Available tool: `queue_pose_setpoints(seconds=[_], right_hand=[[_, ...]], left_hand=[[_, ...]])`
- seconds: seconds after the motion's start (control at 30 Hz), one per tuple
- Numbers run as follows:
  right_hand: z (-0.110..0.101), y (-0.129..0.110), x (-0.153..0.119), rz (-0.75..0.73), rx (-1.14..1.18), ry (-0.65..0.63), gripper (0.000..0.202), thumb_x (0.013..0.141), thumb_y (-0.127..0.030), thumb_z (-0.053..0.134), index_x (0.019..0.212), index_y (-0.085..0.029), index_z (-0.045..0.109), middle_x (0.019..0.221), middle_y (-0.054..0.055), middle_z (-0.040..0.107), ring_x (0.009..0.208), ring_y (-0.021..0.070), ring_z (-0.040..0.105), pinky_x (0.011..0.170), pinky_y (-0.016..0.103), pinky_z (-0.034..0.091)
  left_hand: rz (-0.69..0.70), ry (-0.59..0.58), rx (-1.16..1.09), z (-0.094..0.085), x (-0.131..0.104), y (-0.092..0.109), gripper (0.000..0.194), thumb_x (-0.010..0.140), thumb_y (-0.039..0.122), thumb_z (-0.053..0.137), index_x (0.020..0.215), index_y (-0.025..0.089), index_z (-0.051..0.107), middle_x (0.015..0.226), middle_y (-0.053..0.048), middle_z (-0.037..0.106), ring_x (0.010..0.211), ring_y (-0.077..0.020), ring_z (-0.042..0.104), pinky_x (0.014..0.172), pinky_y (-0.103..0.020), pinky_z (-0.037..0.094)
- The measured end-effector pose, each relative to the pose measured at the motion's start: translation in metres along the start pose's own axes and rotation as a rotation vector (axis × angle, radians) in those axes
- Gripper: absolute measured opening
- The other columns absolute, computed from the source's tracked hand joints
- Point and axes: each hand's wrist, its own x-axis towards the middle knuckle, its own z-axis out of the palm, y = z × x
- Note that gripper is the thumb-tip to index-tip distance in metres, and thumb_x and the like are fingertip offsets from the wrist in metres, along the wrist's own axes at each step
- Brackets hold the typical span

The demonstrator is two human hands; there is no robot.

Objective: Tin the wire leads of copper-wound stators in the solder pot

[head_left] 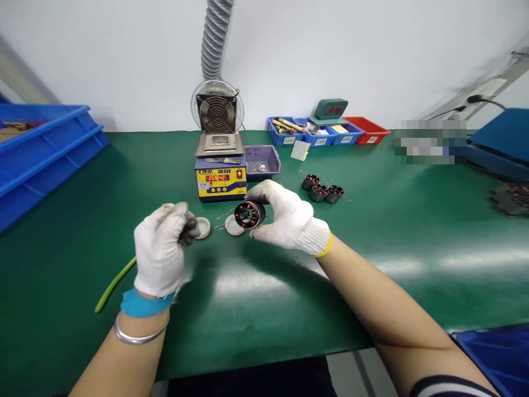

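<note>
black ring (260, 213) is clasped between parted right fingers (265, 190); left fingers (189, 225) curl, contents unclear.

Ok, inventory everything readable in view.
Copper-wound cylinders: 4, black, one held, three right
Display box: 1, yellow-blue, centre
Round dishes: 2, whitish, centre
Knife: 1, greyish, atop box
Fan: 1, black, back
Corrugated duct: 1, grey, above
Plastic tray: 1, purple, centre
Plastic bins: 4, three blue, one red, back
Clock: 1, green, back
Paper note: 1, white, back
Slender rod: 1, green, left
Crate: 1, blue, left
Casing: 1, blue, right
Bench: 1, green, below
Left hand, right hand: 1 each, white gloves, centre
</note>
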Motion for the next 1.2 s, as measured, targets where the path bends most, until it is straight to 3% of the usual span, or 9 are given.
queue_pose_setpoints(seconds=[0.13, 0.2, 0.4, 0.47, 0.6, 0.7, 0.97, 1.1, 1.2], right_hand=[[0.001, -0.001, -0.001, 0.009, -0.041, -0.03, 0.052, 0.057, -0.014, 0.08, 0.106, -0.022, 0.061, 0.104, 0.0, 0.063, 0.094, 0.0216, 0.063, 0.081, 0.031, 0.053], [0.001, -0.003, 0.0, 0.048, -0.052, -0.058, 0.053, 0.056, -0.013, 0.08, 0.105, -0.021, 0.061, 0.102, 0.0, 0.063, 0.091, 0.0209, 0.064, 0.078, 0.03, 0.053], [-0.005, -0.003, 0.006, 0.241, -0.129, -0.096, 0.049, 0.058, -0.021, 0.079, 0.103, -0.019, 0.06, 0.1, 0.001, 0.064, 0.087, 0.0212, 0.063, 0.071, 0.028, 0.05], [-0.004, 0.002, 0.008, 0.285, -0.185, -0.137, 0.052, 0.058, -0.023, 0.079, 0.106, -0.019, 0.059, 0.101, 0.001, 0.065, 0.088, 0.0223, 0.063, 0.069, 0.028, 0.049], [0.005, 0.017, 0.009, 0.291, -0.34, -0.222, 0.048, 0.061, -0.026, 0.077, 0.106, -0.022, 0.061, 0.097, 0.001, 0.066, 0.086, 0.0236, 0.063, 0.063, 0.028, 0.045], [0.012, 0.024, 0.009, 0.282, -0.375, -0.271, 0.042, 0.064, -0.027, 0.075, 0.104, -0.024, 0.064, 0.096, -0.001, 0.067, 0.086, 0.0234, 0.063, 0.061, 0.027, 0.042], [0.018, 0.024, 0.009, 0.279, -0.342, -0.298, 0.047, 0.067, -0.025, 0.076, 0.112, -0.024, 0.066, 0.1, 0.0, 0.067, 0.09, 0.0242, 0.063, 0.07, 0.03, 0.047], [0.014, 0.026, 0.006, 0.138, -0.333, -0.147, 0.053, 0.069, -0.026, 0.077, 0.12, -0.02, 0.063, 0.11, 0.003, 0.063, 0.097, 0.0241, 0.061, 0.082, 0.032, 0.049], [0.015, 0.023, 0.005, -0.012, -0.566, -0.138, 0.053, 0.074, -0.021, 0.073, 0.126, -0.021, 0.061, 0.119, 0.008, 0.058, 0.103, 0.0279, 0.057, 0.082, 0.036, 0.048]], left_hand=[[-0.178, -0.24, 0.052, 0.01, -0.002, -0.004, 0.026, 0.07, 0.039, 0.068, 0.071, 0.014, 0.062, 0.058, 0.0, 0.057, 0.048, -0.0114, 0.05, 0.041, -0.02, 0.038], [-0.257, -0.256, -0.009, 0.011, -0.005, -0.003, 0.019, 0.068, 0.032, 0.071, 0.071, 0.015, 0.062, 0.056, 0.002, 0.054, 0.047, -0.01, 0.048, 0.04, -0.018, 0.036], [-0.178, -0.262, -0.624, -0.007, 0.004, 0.014, 0.031, 0.079, 0.03, 0.07, 0.057, 0.018, 0.051, 0.046, 0.006, 0.039, 0.037, -0.0049, 0.031, 0.039, -0.017, 0.029], [-0.244, -0.435, -0.6, -0.006, 0.003, 0.011, 0.032, 0.082, 0.037, 0.066, 0.059, 0.018, 0.055, 0.047, 0.004, 0.042, 0.038, -0.0064, 0.035, 0.039, -0.018, 0.031], [-0.519, -1.125, -0.191, 0.019, -0.027, -0.007, 0.024, 0.078, 0.039, 0.068, 0.072, 0.015, 0.065, 0.06, -0.003, 0.061, 0.049, -0.0141, 0.054, 0.044, -0.023, 0.038], [-0.431, -1.388, 0.216, 0.04, -0.054, -0.018, 0.021, 0.077, 0.037, 0.061, 0.074, 0.017, 0.065, 0.066, -0.001, 0.064, 0.058, -0.0147, 0.055, 0.053, -0.024, 0.041], [-0.212, -1.292, 0.423, 0.045, -0.059, -0.021, 0.028, 0.083, 0.041, 0.05, 0.067, 0.02, 0.061, 0.06, 0.001, 0.061, 0.054, -0.0143, 0.05, 0.051, -0.027, 0.031], [-0.16, -1.285, 0.448, 0.045, -0.06, -0.02, 0.034, 0.085, 0.043, 0.048, 0.062, 0.019, 0.055, 0.056, 0.001, 0.057, 0.053, -0.0136, 0.047, 0.051, -0.028, 0.028], [-0.156, -1.281, 0.46, 0.046, -0.061, -0.019, 0.034, 0.085, 0.043, 0.048, 0.061, 0.019, 0.053, 0.056, 0.001, 0.056, 0.053, -0.0134, 0.045, 0.051, -0.028, 0.027]])
